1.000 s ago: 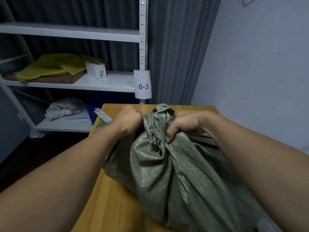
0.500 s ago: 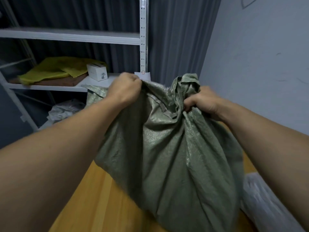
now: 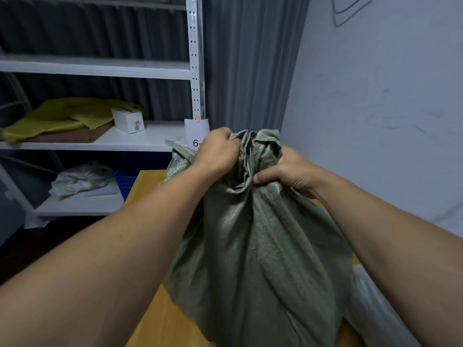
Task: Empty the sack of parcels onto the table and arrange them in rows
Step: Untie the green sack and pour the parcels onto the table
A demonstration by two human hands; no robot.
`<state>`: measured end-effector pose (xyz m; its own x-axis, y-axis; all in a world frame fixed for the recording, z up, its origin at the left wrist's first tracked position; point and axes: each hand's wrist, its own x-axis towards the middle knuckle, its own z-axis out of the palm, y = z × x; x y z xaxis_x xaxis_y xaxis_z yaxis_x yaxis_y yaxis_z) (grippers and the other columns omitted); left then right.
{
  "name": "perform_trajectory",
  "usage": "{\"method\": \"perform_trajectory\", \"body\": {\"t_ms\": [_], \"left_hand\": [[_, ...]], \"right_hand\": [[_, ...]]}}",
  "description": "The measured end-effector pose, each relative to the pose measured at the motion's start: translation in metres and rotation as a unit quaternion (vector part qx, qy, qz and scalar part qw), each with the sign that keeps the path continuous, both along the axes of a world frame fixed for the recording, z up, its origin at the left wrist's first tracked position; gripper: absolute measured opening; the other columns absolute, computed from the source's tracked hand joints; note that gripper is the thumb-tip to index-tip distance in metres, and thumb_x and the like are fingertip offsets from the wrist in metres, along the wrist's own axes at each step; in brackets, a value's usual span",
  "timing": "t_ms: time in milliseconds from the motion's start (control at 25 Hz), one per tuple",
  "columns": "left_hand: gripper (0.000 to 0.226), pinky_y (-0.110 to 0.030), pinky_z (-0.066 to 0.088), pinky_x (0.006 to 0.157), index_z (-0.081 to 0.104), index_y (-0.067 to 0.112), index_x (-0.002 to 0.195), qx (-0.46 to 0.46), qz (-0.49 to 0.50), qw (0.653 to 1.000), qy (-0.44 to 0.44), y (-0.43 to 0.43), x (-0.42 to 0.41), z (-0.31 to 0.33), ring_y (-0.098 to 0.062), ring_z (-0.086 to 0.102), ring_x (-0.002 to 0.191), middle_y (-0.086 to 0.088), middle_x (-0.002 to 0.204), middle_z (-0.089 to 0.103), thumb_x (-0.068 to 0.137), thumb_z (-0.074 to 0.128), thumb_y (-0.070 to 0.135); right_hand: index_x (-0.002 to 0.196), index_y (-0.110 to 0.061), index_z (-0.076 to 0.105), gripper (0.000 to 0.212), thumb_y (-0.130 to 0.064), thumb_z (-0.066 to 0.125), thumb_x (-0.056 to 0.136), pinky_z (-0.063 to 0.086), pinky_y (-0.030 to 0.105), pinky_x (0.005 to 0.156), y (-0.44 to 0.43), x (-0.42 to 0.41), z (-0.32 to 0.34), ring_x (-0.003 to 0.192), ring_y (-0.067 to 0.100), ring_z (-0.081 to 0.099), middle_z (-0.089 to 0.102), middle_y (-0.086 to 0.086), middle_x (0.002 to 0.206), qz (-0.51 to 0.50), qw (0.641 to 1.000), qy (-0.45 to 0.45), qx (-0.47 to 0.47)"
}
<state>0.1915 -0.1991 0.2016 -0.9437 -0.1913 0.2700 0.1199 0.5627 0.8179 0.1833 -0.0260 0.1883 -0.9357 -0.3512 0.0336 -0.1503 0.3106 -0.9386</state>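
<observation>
Left grip (image 3: 218, 151) and right grip (image 3: 288, 171): both fisted tight on the sack's (image 3: 255, 259) bunched upper end.
Location: sack hangs over the desk (image 3: 160, 321), its lower end out of view.
Appearance: olive woven plastic, creased, slack.
Risk: abrupt dumping may send parcels off the desk edge; the slick weave may slip.

I saw the green woven sack (image 3: 255, 246) over the yellow wooden table (image 3: 160, 321), with the left hand (image 3: 215, 154) and right hand (image 3: 288, 171) gripping either side of its top. White metal shelving (image 3: 100, 70) stood behind, leftward.
</observation>
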Motion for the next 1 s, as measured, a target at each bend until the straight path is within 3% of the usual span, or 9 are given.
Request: {"method": "perform_trajectory", "body": {"t_ms": [160,280,440,560,640,680,760,800,1000], "left_hand": [[0.023,-0.03,0.045,0.061,0.059,0.017,0.066,0.104,-0.106,0.989,0.015,0.012,-0.003,0.02,-0.014,0.054,0.06,0.001,0.061,0.059,0.089,0.061,0.013],[0.002,-0.029,0.047,0.073,0.069,0.015,0.089,0.129,-0.132,0.982,0.026,0.01,-0.003,0.014,-0.012,0.061,0.075,0.001,0.08,0.067,0.089,0.067,0.016],[0.062,-0.036,0.038,0.105,0.055,0.021,0.131,-0.009,0.076,0.974,0.215,-0.024,0.0,0.005,-0.018,0.044,0.126,0.0,0.128,0.051,0.08,0.064,0.056],[0.114,-0.04,0.031,0.117,0.028,0.022,0.154,0.021,-0.027,0.999,0.042,-0.041,0.006,-0.01,-0.021,0.034,0.141,-0.004,0.155,0.034,0.064,0.076,0.074],[0.111,-0.036,0.044,0.108,0.039,0.017,0.148,0.008,-0.118,0.985,-0.126,-0.037,0.014,-0.023,-0.019,0.055,0.127,-0.001,0.141,0.055,0.058,0.089,0.061],[0.084,-0.03,0.051,0.096,0.055,0.015,0.133,0.0,-0.134,0.979,-0.152,-0.033,0.014,-0.029,-0.016,0.064,0.112,0.002,0.121,0.068,0.065,0.09,0.05],[0.021,-0.029,0.057,0.081,0.07,0.018,0.099,0.035,-0.074,0.993,-0.079,-0.028,0.005,-0.027,-0.018,0.071,0.089,0.002,0.093,0.074,0.085,0.079,0.032],[0.012,-0.033,0.058,0.08,0.071,0.016,0.09,0.073,-0.03,0.996,-0.029,-0.029,-0.003,-0.017,-0.022,0.071,0.086,-0.002,0.089,0.075,0.091,0.073,0.029],[0.032,-0.033,0.04,0.064,0.065,0.016,0.078,0.123,0.088,0.976,0.159,-0.032,-0.027,0.06,-0.017,0.055,0.066,0.002,0.069,0.062,0.095,0.057,0.042]], "right_hand": [[0.099,-0.005,0.075,0.042,0.01,0.08,0.06,0.06,0.043,0.089,-0.001,-0.005,0.002,0.096,0.029,0.074,0.077,0.015,0.1,0.054,0.998,-0.008,-0.017],[0.088,-0.001,0.075,0.038,-0.001,0.075,0.051,0.06,0.055,0.083,0.005,-0.006,0.002,0.084,0.035,0.074,0.076,0.019,0.087,-0.049,0.999,-0.012,-0.009],[0.087,-0.001,0.074,0.042,-0.01,0.07,0.046,0.062,0.055,0.072,0.025,-0.015,0.01,0.072,0.034,0.074,0.076,0.014,0.076,-0.206,0.977,-0.006,-0.044],[0.081,-0.001,0.072,0.03,-0.006,0.068,0.052,0.061,0.045,0.07,0.041,-0.018,0.015,0.068,0.031,0.072,0.074,0.01,0.07,-0.267,0.959,-0.009,-0.096],[0.079,-0.002,0.071,0.024,-0.001,0.067,0.055,0.058,0.041,0.068,0.045,-0.017,0.013,0.064,0.028,0.068,0.07,0.01,0.065,-0.272,0.955,-0.021,-0.114],[0.078,-0.002,0.071,0.023,-0.001,0.067,0.056,0.057,0.04,0.067,0.045,-0.015,0.012,0.063,0.028,0.067,0.07,0.01,0.064,-0.268,0.956,-0.027,-0.114],[0.079,-0.002,0.072,0.023,0.0,0.068,0.057,0.056,0.038,0.066,0.045,-0.011,0.015,0.062,0.027,0.066,0.069,0.009,0.064,-0.259,0.96,-0.027,-0.102],[0.079,-0.002,0.072,0.023,0.0,0.068,0.056,0.056,0.037,0.066,0.046,-0.011,0.02,0.063,0.026,0.067,0.069,0.009,0.066,-0.257,0.962,-0.02,-0.095],[0.086,-0.002,0.071,0.034,-0.001,0.067,0.052,0.055,0.034,0.059,0.054,-0.027,0.062,0.063,0.026,0.068,0.069,0.009,0.07,-0.297,0.943,0.042,-0.143]]}}
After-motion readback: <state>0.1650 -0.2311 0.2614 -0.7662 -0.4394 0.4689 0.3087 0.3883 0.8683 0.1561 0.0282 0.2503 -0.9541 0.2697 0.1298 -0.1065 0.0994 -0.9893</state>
